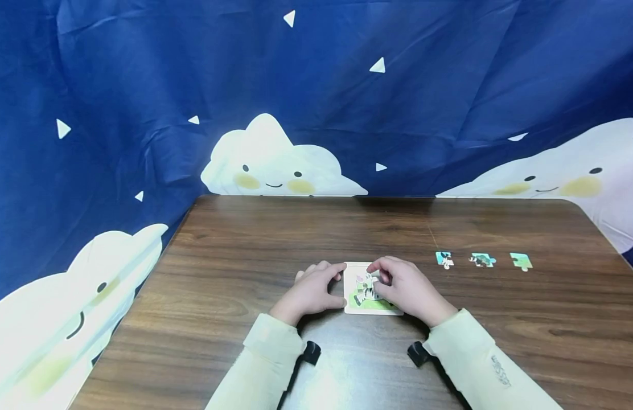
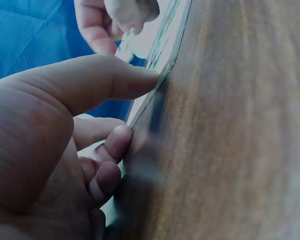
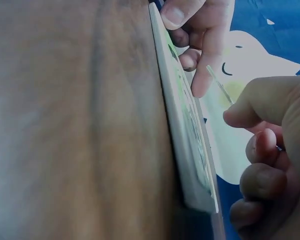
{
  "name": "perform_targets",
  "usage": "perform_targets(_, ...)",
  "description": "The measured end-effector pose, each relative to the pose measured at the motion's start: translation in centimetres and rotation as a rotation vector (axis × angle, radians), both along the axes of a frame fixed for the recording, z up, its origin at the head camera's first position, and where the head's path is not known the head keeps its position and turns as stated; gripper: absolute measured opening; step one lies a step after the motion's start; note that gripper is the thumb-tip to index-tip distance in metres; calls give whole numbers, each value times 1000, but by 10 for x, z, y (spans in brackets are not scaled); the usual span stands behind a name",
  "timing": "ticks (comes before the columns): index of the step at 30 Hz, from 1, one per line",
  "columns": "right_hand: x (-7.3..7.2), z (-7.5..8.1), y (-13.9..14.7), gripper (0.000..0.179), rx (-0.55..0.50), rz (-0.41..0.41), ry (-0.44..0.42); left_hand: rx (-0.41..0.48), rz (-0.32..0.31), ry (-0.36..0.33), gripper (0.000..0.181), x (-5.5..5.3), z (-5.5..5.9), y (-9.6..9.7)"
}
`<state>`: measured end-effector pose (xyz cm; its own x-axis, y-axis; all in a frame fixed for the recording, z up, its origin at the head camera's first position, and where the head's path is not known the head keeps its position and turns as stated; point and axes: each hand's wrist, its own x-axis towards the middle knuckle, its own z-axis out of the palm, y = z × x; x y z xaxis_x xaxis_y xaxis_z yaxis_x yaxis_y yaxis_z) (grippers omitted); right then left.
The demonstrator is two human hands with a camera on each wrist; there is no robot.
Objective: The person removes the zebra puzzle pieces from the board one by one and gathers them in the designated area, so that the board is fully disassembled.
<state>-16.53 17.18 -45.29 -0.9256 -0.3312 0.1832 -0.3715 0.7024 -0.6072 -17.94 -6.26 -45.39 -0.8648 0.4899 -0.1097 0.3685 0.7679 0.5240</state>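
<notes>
Left hand (image 1: 312, 291): thumb and forefinger spread, touching the puzzle board (image 1: 370, 308) at its left edge.
Right hand (image 1: 411, 288): pinches a puzzle piece (image 3: 219, 84) (we see it edge-on) above the board.
Loose pieces (image 1: 483, 260): three, farther right.

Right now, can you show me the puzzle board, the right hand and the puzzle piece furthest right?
Puzzle board (image 1: 368, 311): head view, on its near rim.
Right hand (image 1: 411, 289): head view, back of the hand.
Puzzle piece furthest right (image 1: 521, 261): head view, its green middle.
</notes>
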Motion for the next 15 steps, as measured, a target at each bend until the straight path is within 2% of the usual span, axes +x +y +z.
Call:
perform_targets(5, 9, -3, 14, 21, -28, -18, -18, 1, 2, -9, 79, 1, 0, 0)
perform_targets(10, 14, -7, 29, 22, -42, -15, 26, -1, 9, -12, 78, 1, 0, 0)
perform_targets(15, 18, -10, 43, 22, -45, -31, 25, -7, 9, -11, 78, 0, 0, 1)
